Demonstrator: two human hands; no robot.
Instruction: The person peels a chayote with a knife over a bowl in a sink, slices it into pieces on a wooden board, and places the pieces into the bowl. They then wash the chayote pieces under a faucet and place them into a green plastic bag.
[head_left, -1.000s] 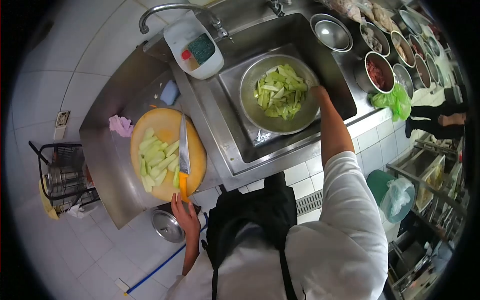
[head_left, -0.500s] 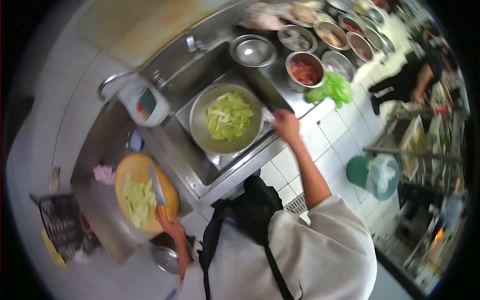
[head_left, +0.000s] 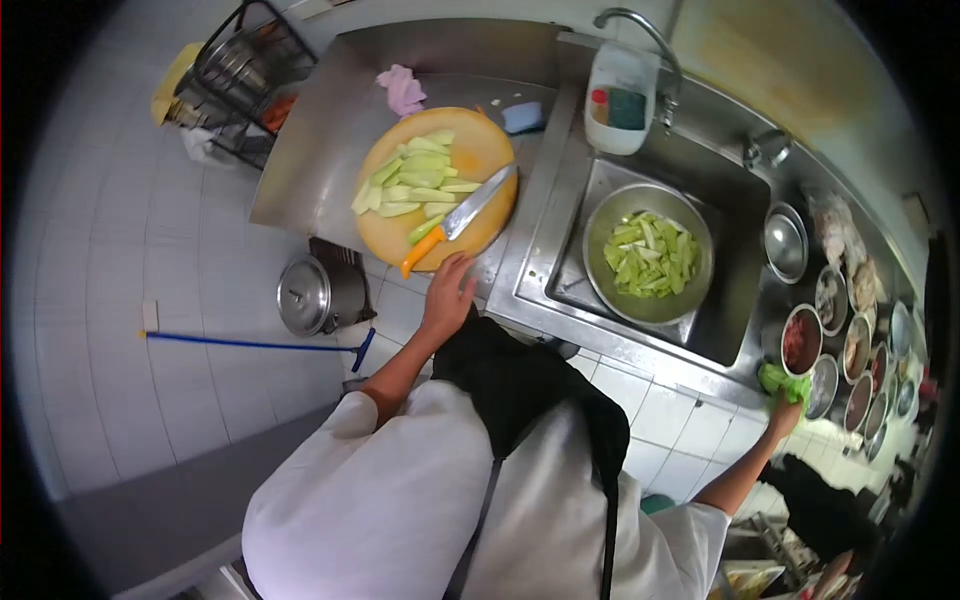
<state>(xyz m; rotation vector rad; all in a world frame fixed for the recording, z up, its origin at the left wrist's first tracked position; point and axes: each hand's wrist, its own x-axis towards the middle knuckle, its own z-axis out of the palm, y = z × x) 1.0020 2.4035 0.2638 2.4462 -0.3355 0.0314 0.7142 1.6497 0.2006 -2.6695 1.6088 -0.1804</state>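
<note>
Just below the round wooden board (head_left: 480, 130), my left hand (head_left: 450, 295) has its fingers apart and holds nothing. A knife (head_left: 475, 205) with an orange handle lies on the board beside pale green vegetable slices (head_left: 415, 175). Far to the right, my right hand (head_left: 788, 410) grips a green plastic bag (head_left: 780, 380) at the counter's edge, beside a metal bowl of red meat (head_left: 801, 340). Between the hands, a large metal bowl (head_left: 597, 245) of cut green pieces (head_left: 650, 255) sits in the sink (head_left: 735, 290).
A white plastic container (head_left: 605, 75) stands by the faucet (head_left: 640, 20). Several metal bowls crowd the right counter. A lidded pot (head_left: 305, 295) and a blue-handled squeegee (head_left: 250, 343) are at the lower left. Another person (head_left: 825, 505) is at the lower right.
The view has turned and shifted. My left hand has let go of the knife handle. My right hand has moved from the sink's edge to the green bag and taken hold of it.
</note>
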